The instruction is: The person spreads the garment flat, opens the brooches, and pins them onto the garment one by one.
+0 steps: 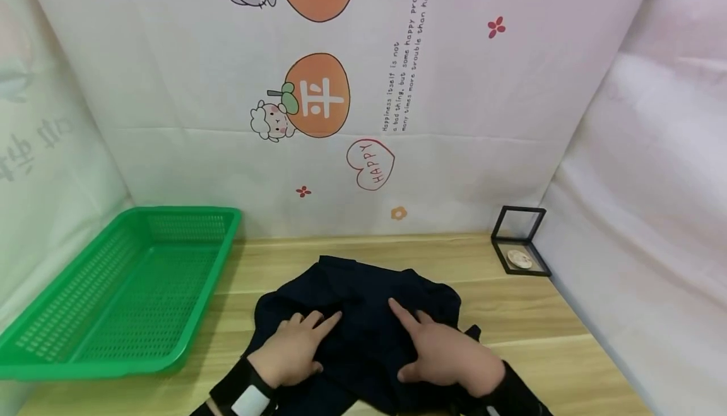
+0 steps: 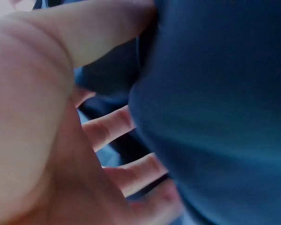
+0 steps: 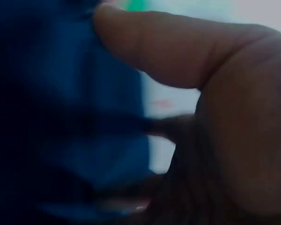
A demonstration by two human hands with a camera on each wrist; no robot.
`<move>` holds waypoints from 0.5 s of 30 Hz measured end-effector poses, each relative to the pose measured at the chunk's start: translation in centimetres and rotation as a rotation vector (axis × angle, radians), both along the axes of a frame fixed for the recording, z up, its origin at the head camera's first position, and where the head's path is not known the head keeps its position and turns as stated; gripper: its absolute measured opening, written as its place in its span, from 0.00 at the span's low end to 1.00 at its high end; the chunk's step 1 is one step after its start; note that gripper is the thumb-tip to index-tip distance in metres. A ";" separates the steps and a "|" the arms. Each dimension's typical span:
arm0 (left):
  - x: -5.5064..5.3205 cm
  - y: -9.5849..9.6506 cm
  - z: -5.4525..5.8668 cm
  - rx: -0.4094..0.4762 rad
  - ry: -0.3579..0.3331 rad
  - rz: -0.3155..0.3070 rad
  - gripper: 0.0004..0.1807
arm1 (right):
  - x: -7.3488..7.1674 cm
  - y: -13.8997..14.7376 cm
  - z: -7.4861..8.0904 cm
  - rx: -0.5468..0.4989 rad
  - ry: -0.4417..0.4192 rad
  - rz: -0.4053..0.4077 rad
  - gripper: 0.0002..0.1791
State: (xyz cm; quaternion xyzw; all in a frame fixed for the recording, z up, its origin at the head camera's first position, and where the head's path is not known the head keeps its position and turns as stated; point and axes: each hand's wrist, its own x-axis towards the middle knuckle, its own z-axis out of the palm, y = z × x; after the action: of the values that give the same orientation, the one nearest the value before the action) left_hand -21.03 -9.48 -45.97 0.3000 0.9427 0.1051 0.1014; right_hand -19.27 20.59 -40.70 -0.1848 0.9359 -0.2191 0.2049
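A crumpled dark navy garment (image 1: 363, 296) lies on the table in front of me, its exact kind hard to tell. On its left part rests my left hand (image 1: 292, 350), index finger stretched out and thumb apart. My right hand (image 1: 443, 350) lies on the right part, index finger extended and the thumb spread. In the left wrist view a bulge of the garment (image 2: 215, 112) hides the fingertips. The right wrist view is dark and blurred; there the thumb touches the garment (image 3: 51, 93) and the other fingertips are lost in shadow.
A green plastic basket (image 1: 218, 264) stands on the left side of the wooden table (image 1: 556, 334). At the back right is a small black hinged frame (image 1: 513, 239) with a pale round piece (image 1: 519, 259). White printed cloth (image 1: 454, 170) hangs around the table.
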 end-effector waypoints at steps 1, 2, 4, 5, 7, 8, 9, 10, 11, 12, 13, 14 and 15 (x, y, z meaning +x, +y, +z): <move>0.0 0.0 -0.1 -0.008 0.012 0.019 0.41 | -0.2 0.0 -1.0 0.051 -0.025 -0.023 0.59; -0.1 0.0 -0.1 -0.007 0.019 0.038 0.38 | -0.5 0.2 -1.9 0.096 -0.020 -0.052 0.61; -0.3 -0.5 -0.1 0.004 0.010 0.072 0.31 | -0.9 0.9 -3.3 0.154 0.039 -0.095 0.57; -0.4 -0.8 0.0 0.012 0.006 0.089 0.26 | -1.1 1.4 -3.8 0.183 0.086 -0.097 0.51; -0.6 -1.5 0.0 0.035 0.006 0.108 0.09 | -1.5 2.3 -4.1 0.212 0.188 -0.081 0.35; -0.7 -1.9 0.0 0.041 0.011 0.112 0.02 | -1.7 2.8 -4.1 0.206 0.221 -0.068 0.28; -0.7 -2.2 -0.1 0.047 0.010 0.123 0.04 | -1.9 3.2 -4.0 0.194 0.250 -0.055 0.22; -0.7 -2.5 -0.1 0.048 0.005 0.143 0.07 | -2.1 3.7 -3.8 0.175 0.283 -0.037 0.18; -0.8 -2.7 -0.2 0.046 -0.003 0.170 0.09 | -2.3 4.1 -3.5 0.151 0.306 -0.034 0.16; -0.8 -2.9 -0.2 0.040 -0.014 0.198 0.09 | -2.4 4.5 -3.2 0.115 0.319 -0.043 0.16; -0.9 -3.1 -0.3 0.026 -0.024 0.234 0.06 | -2.6 4.8 -2.8 0.078 0.335 -0.062 0.16; -0.9 -3.2 -0.2 0.012 -0.028 0.272 0.05 | -2.6 5.0 -2.3 0.031 0.341 -0.095 0.16; -0.9 -3.3 -0.1 -0.001 -0.028 0.307 0.08 | -2.7 5.2 -1.7 -0.022 0.354 -0.138 0.16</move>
State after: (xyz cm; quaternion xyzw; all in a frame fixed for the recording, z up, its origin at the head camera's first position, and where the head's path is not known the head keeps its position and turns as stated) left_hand -21.94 -12.76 -46.11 0.1510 0.9759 0.1233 0.0976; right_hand -21.96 25.75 -42.43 -0.1581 0.9653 -0.2067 0.0197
